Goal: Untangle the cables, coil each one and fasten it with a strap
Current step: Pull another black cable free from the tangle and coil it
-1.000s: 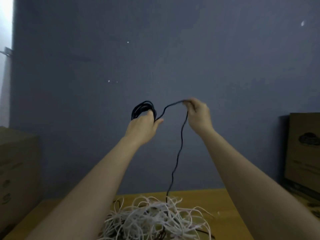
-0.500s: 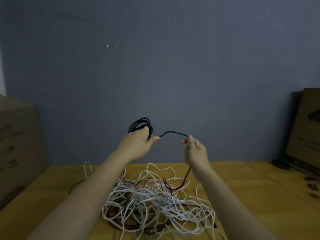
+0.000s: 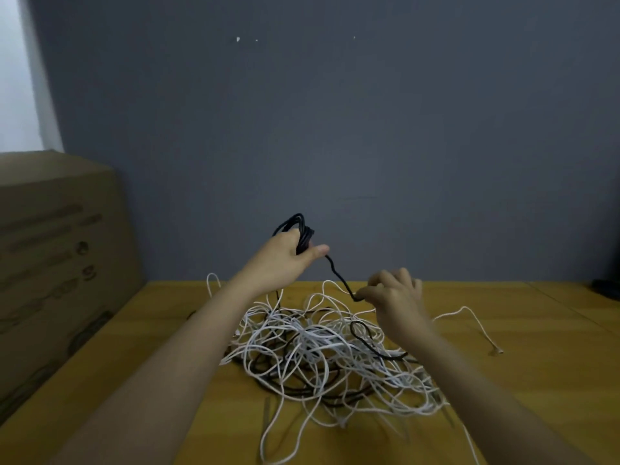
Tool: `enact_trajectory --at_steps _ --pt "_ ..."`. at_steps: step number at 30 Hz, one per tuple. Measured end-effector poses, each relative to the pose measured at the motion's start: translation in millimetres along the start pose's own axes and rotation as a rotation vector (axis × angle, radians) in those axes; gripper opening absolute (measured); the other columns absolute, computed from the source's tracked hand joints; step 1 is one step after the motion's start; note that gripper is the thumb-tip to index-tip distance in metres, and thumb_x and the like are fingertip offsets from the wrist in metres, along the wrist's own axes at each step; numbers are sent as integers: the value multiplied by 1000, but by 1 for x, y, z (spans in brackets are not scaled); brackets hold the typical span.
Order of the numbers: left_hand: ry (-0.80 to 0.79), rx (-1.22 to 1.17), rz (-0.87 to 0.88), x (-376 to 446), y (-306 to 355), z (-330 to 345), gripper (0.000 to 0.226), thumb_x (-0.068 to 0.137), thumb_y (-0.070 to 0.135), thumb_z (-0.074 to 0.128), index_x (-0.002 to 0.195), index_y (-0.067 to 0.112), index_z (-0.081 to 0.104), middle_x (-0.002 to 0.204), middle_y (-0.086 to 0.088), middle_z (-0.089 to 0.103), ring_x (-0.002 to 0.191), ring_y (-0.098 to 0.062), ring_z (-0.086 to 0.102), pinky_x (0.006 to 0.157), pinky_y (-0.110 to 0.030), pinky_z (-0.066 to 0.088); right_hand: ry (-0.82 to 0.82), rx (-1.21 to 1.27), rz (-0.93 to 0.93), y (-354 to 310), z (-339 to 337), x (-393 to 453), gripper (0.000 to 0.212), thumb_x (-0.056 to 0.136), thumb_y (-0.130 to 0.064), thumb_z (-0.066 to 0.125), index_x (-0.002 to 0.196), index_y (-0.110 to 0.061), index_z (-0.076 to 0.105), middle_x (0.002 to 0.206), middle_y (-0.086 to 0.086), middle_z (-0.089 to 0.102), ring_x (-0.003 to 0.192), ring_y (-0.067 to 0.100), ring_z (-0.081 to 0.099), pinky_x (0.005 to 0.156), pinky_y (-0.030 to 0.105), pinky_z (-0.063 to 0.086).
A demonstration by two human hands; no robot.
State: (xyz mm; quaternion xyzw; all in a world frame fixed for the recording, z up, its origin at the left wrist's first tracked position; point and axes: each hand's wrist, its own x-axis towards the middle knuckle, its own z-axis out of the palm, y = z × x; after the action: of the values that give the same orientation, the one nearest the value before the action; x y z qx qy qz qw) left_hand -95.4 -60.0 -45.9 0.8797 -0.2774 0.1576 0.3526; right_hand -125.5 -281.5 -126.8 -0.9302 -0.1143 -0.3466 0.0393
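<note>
My left hand [image 3: 285,261] is raised above the table and grips a small coil of black cable [image 3: 299,229]. From the coil the black cable runs down and right to my right hand [image 3: 392,297], which pinches it just above the pile. Below both hands a tangle of white and black cables [image 3: 322,350] lies spread on the wooden table [image 3: 503,391]. The black cable continues from my right hand as a loop over the pile. One white cable end [image 3: 496,350] trails off to the right.
A large cardboard box [image 3: 57,263] stands at the table's left edge. A grey wall rises behind the table. Something dark [image 3: 605,288] sits at the far right edge. A few thin strips, perhaps straps [image 3: 266,411], lie on the table near the pile's front.
My right hand has dropped from coil height down to just above the pile, sliding along the black cable. The view has tilted down, showing more of the table.
</note>
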Motion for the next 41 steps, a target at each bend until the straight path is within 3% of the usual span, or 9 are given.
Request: enact_trajectory --at_steps 6,13,18,23,28,34,37,39,41 --pt "9 -558 -119 -13 -7 1 32 97 32 51 75 18 33 53 8 29 41 -6 26 41 -16 22 162 254 12 -31 17 -9 39 61 23 70 83 -9 76 83 5 70 74 32 62 63 28 40" --pt "-17 -627 -211 -26 -21 4 33 100 36 43 74 18 36 51 10 38 42 -7 30 49 -19 27 70 799 99 -38 10 -34 5 92 -22 60 97 -22 58 100 -12 58 97 6 56 79 24 46" --pt "-124 -656 -198 -31 -21 11 35 98 43 42 75 16 35 52 9 39 43 -7 32 49 -18 32 451 811 188 -28 -27 -19 13 91 -10 60 98 -18 66 92 -8 64 89 7 61 79 23 50" --pt "-352 -790 -117 -39 -4 18 36 91 48 44 75 16 37 52 6 37 41 -8 29 43 -16 26 586 698 253 -22 -59 20 7 94 -20 57 91 -26 60 90 -20 56 97 11 55 82 18 41" --pt "-467 -828 -10 -46 13 17 40 89 52 47 71 17 38 49 7 34 40 -8 25 40 -15 23 414 898 301 -30 -46 55 17 97 -21 52 83 -30 55 71 -9 55 64 4 50 60 17 39" --pt "-149 -1098 -77 -49 7 6 34 89 41 52 73 14 40 45 9 34 34 -5 25 41 -18 24 2 625 179 -38 8 25 27 96 -33 54 111 -16 69 82 -8 69 72 14 60 69 30 47" --pt "-2 -1245 -118 -50 -1 10 26 88 34 47 75 14 40 49 7 37 38 -7 30 45 -19 33 -225 570 16 -57 24 9 40 99 -35 46 139 -30 47 61 -10 55 56 17 49 58 35 43" --pt "100 -1328 -104 -46 -3 16 21 94 23 45 76 14 39 55 6 42 44 -8 36 50 -19 39 -301 346 -90 -67 32 2 52 102 -36 37 150 -34 18 70 5 59 60 26 50 58 39 43" --pt "228 -1279 -93 -37 -5 16 24 100 14 40 76 13 39 60 6 47 48 -8 41 55 -19 41 -309 223 -59 -70 37 0 51 102 -33 35 149 -27 17 86 12 65 72 33 58 59 39 42"
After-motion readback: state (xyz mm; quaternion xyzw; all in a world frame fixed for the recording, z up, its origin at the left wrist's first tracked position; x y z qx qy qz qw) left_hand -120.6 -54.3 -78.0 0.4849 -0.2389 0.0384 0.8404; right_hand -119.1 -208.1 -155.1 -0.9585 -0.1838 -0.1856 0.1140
